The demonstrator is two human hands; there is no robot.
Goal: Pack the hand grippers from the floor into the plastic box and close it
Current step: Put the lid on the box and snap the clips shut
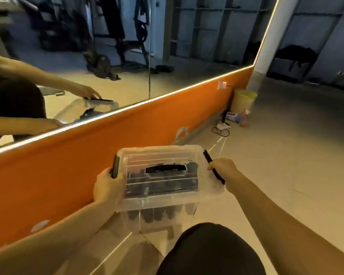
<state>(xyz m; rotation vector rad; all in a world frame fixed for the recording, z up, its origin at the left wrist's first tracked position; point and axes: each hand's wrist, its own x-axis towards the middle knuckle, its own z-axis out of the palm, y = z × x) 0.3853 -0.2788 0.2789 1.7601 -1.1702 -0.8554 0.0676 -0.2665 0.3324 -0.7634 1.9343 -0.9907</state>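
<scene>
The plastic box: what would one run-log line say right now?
plastic box lid on, grippers inside | left hand on left latch | right hand on right latch | latches unfastened

Bare forearms (266, 211), no sleeves; knee (211, 249) in dark, perhaps black, cloth

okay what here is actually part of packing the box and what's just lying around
Part of the job: plastic box, its lid, side latches, hand grippers inside, left hand, right hand.

Lying about: yellow bin, spray bottle, power strip.
</scene>
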